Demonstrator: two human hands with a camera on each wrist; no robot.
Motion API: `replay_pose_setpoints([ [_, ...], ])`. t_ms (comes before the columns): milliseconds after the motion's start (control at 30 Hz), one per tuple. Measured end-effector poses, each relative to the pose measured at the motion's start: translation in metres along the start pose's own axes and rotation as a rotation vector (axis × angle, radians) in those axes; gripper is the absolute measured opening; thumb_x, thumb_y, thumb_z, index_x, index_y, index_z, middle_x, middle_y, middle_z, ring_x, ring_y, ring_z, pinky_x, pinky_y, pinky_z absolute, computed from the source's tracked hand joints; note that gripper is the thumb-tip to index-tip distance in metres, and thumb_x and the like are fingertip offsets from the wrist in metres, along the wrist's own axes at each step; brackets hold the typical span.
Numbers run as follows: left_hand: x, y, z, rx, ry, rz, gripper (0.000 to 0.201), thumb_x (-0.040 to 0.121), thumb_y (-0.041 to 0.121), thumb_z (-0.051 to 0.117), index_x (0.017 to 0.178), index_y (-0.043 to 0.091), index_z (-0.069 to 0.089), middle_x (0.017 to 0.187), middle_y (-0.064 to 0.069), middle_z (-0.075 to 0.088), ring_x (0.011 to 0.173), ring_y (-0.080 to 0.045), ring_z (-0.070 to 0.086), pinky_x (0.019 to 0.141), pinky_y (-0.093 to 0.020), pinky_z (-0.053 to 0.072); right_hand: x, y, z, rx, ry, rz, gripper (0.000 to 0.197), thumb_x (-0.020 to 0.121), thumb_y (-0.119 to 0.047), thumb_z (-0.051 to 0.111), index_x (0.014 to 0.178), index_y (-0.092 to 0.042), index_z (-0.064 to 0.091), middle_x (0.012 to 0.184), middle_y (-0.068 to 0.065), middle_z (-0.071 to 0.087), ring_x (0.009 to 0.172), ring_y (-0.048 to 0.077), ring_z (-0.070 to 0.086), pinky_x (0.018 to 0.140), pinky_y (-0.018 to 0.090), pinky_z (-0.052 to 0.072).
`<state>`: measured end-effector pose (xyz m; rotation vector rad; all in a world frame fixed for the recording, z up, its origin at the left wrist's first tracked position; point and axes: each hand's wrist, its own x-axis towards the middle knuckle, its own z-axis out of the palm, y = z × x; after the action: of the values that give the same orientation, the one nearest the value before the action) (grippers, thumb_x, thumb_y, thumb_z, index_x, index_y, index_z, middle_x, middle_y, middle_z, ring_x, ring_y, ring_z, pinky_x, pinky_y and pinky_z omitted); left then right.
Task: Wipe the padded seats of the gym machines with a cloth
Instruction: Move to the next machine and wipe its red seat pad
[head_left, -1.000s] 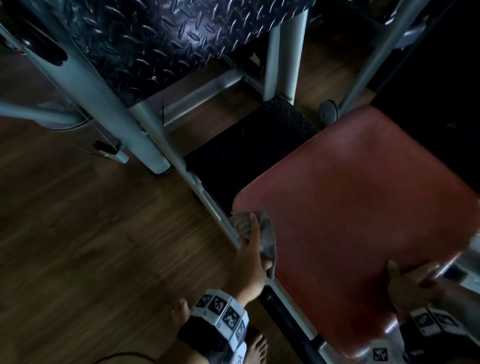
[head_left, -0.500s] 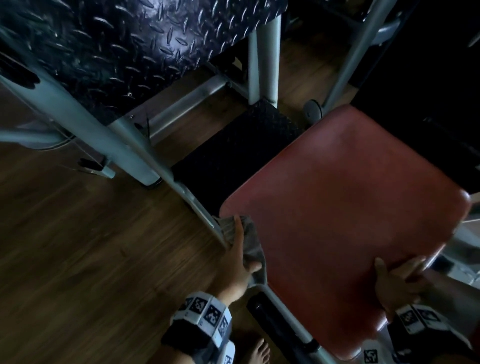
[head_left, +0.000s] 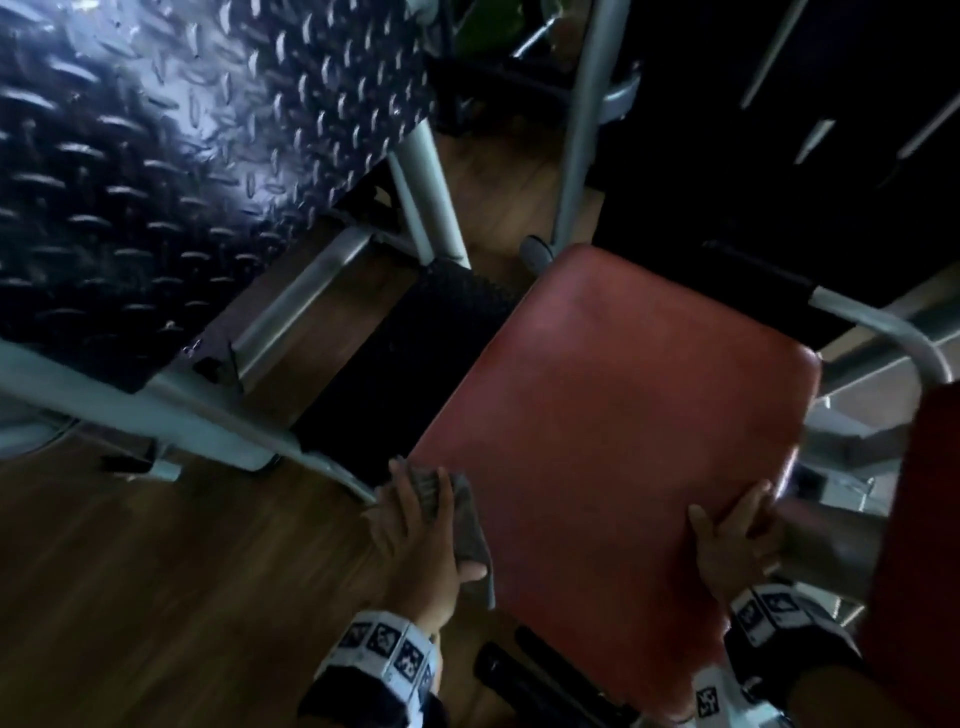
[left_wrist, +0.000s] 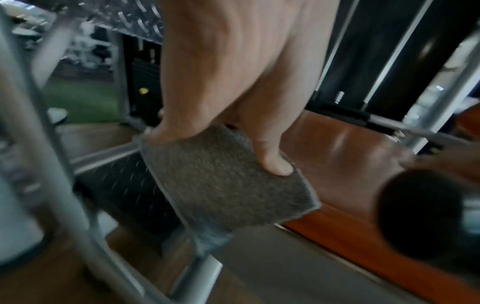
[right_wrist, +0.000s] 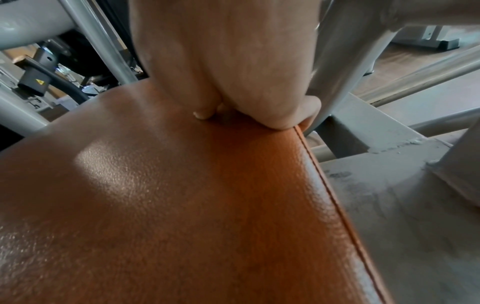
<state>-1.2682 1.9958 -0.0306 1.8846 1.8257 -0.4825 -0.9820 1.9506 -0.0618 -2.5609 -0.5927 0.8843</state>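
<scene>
A red padded seat fills the middle of the head view. My left hand holds a grey cloth against the seat's left edge, near its far left corner. In the left wrist view the thumb presses the cloth onto the seat, and the cloth hangs down over the edge. My right hand grips the seat's near right edge. Seen from the right wrist, this hand has its fingers curled over the seam of the seat.
A black diamond-plate footplate on grey steel tubes stands at the left, with a black tread mat below. A curved grey bar and a red pad lie to the right. A wooden floor spreads at the lower left.
The head view has swung and drawn closer. My left hand keeps the cloth at the seat's left corner, shifted slightly along the edge. The right hand stays on the near edge.
</scene>
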Motion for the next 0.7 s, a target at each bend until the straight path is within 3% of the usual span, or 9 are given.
replay_pose_setpoints([
  [100, 0.028, -0.013, -0.009, 0.143, -0.044, 0.241, 0.122, 0.063, 0.087, 0.028, 0.149, 0.017, -0.023, 0.150, -0.013, -0.040, 0.137, -0.035, -0.033, 0.118, -0.057, -0.001, 0.001, 0.002, -0.003, -0.001, 0.028, 0.012, 0.083, 0.091, -0.056, 0.048, 0.152, -0.036, -0.003, 0.159, 0.021, -0.001, 0.140, 0.052, 0.010, 0.112, 0.062, 0.011],
  [200, 0.055, -0.015, -0.017, 0.238, -0.051, 0.401, 0.133, 0.050, 0.098, 0.000, 0.150, 0.013, -0.020, 0.154, -0.007, -0.035, 0.142, -0.030, -0.026, 0.120, -0.051, 0.006, 0.002, 0.008, -0.005, -0.041, -0.038, 0.027, 0.083, 0.095, -0.046, 0.050, 0.151, -0.039, -0.010, 0.160, 0.015, -0.008, 0.143, 0.047, 0.006, 0.114, 0.060, 0.011],
  [333, 0.077, -0.008, -0.019, 0.256, -0.030, 0.500, 0.129, 0.058, 0.098, 0.007, 0.147, 0.011, -0.027, 0.151, -0.006, -0.039, 0.143, -0.031, -0.028, 0.119, -0.047, -0.006, -0.010, 0.016, -0.010, -0.180, -0.129, 0.029, 0.089, 0.093, -0.046, 0.054, 0.151, -0.035, -0.012, 0.159, 0.015, -0.015, 0.145, 0.042, 0.007, 0.113, 0.057, 0.019],
  [433, 0.085, 0.009, -0.018, 0.242, 0.031, 0.551, 0.126, 0.064, 0.097, 0.007, 0.150, 0.009, -0.021, 0.156, -0.013, -0.028, 0.144, -0.036, -0.020, 0.117, -0.050, -0.004, -0.023, 0.025, -0.012, -0.173, -0.143, -0.060, 0.087, 0.091, -0.037, 0.061, 0.154, -0.024, 0.003, 0.158, 0.022, -0.008, 0.145, 0.042, 0.011, 0.116, 0.049, 0.022],
  [500, 0.090, 0.023, -0.016, 0.231, 0.011, 0.548, 0.124, 0.061, 0.098, 0.000, 0.146, 0.012, -0.029, 0.153, -0.014, -0.034, 0.141, -0.037, -0.027, 0.117, -0.054, -0.008, -0.031, 0.032, -0.011, -0.150, -0.135, -0.106, 0.083, 0.090, -0.031, 0.063, 0.154, -0.016, 0.012, 0.157, 0.023, -0.005, 0.145, 0.039, 0.014, 0.118, 0.044, 0.022],
  [567, 0.092, 0.038, -0.014, 0.216, -0.032, 0.535, 0.126, 0.058, 0.097, -0.003, 0.142, 0.009, -0.036, 0.147, -0.012, -0.046, 0.137, -0.037, -0.037, 0.115, -0.054, -0.014, -0.038, 0.038, -0.008, -0.130, -0.134, -0.115, 0.079, 0.091, -0.031, 0.063, 0.153, -0.015, 0.017, 0.158, 0.020, -0.006, 0.146, 0.036, 0.015, 0.117, 0.044, 0.025],
  [700, 0.086, 0.075, -0.008, 0.221, -0.032, 0.549, 0.125, 0.060, 0.095, 0.002, 0.142, 0.008, -0.034, 0.147, -0.011, -0.046, 0.137, -0.039, -0.037, 0.114, -0.058, -0.014, -0.050, 0.044, -0.005, -0.069, -0.151, -0.106, 0.073, 0.093, -0.036, 0.058, 0.153, -0.019, 0.019, 0.160, 0.010, -0.004, 0.147, 0.032, 0.011, 0.118, 0.047, 0.022],
])
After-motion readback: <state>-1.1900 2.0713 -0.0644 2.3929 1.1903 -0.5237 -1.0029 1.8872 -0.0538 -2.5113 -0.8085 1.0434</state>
